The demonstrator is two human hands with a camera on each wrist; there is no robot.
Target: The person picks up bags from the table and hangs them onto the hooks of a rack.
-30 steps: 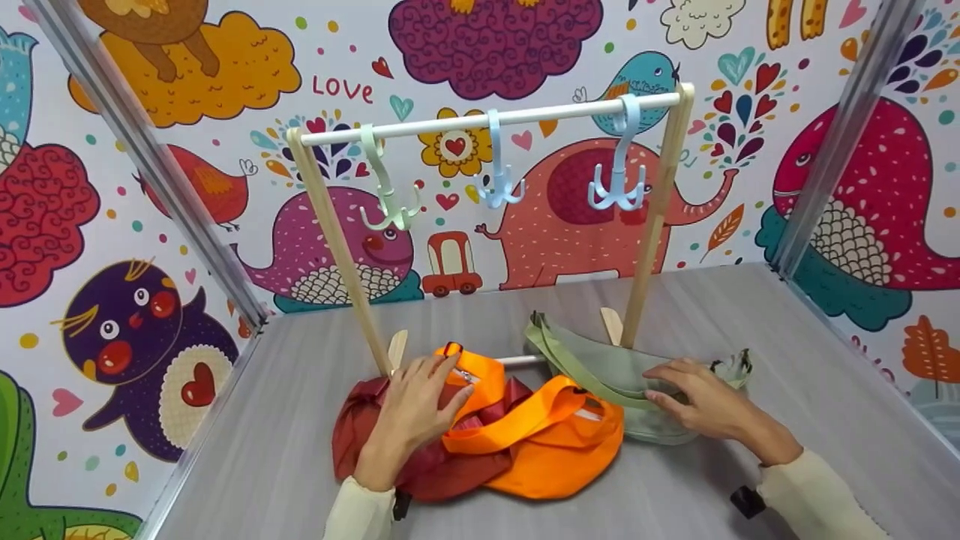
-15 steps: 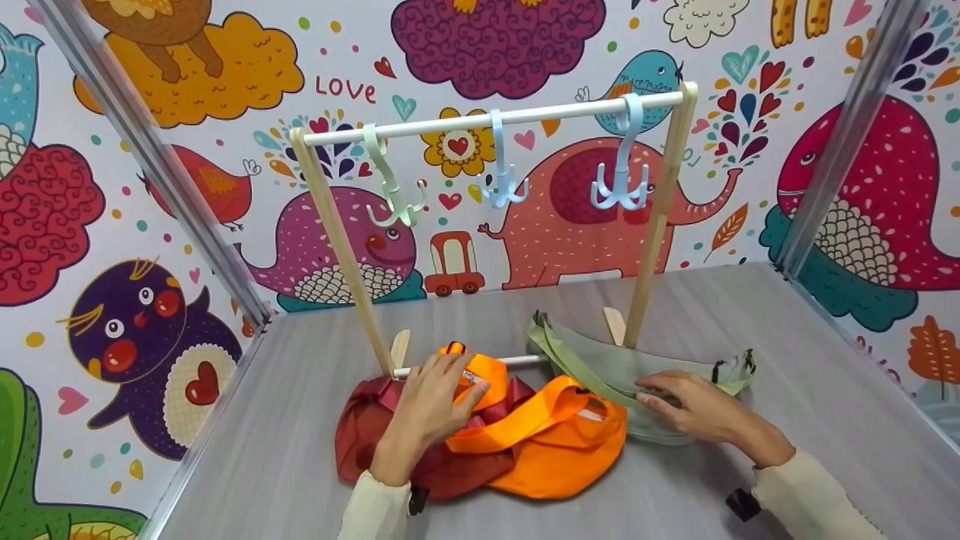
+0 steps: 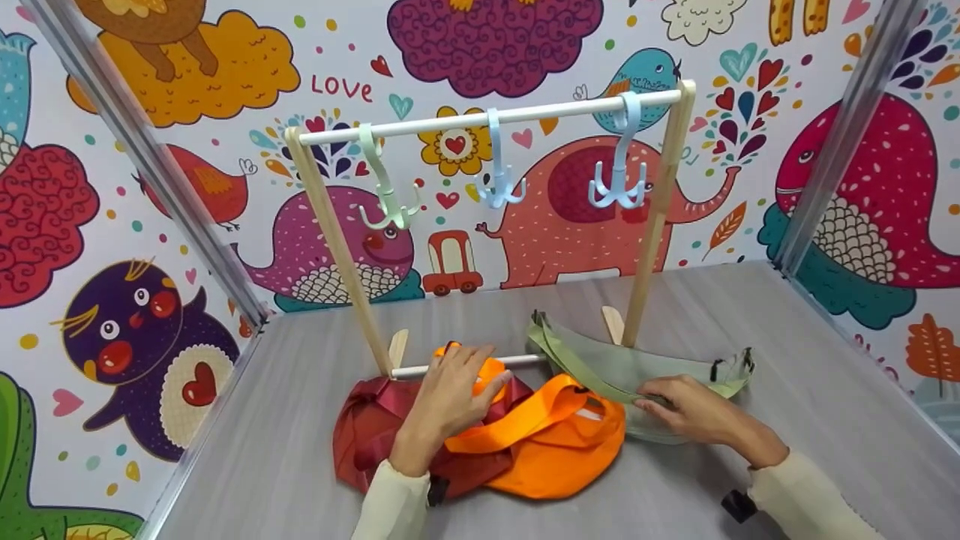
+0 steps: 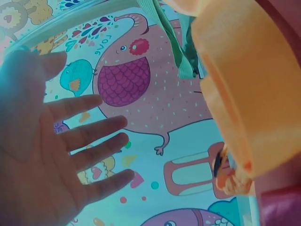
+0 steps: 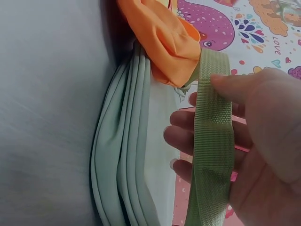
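My right hand (image 3: pixel 697 411) pinches the green webbing strap (image 5: pixel 214 146) of a pale green cloth bag (image 3: pixel 619 367), thumb in front and fingers behind. In the right wrist view, the folded green fabric (image 5: pixel 127 155) lies beside that strap. My left hand (image 3: pixel 450 394) is over an orange cloth bag (image 3: pixel 562 469) and a dark red cloth bag (image 3: pixel 360 427), partly covering both. Its fingers are spread and hold nothing in the left wrist view, where the orange strap (image 4: pixel 249 89) stands to one side.
Behind the bags stands a wooden rack with a white top rod (image 3: pixel 555 112). From it hang a green multi-prong hook (image 3: pixel 390 214) and two blue hooks (image 3: pixel 501 191). A lower white rod (image 3: pixel 420 370) runs near the grey tabletop (image 3: pixel 270 420). Patterned panels wall the back and sides.
My left hand has moved right across the red and orange bags. My right hand has shifted slightly left and down, and its fingers have closed on the green strap.
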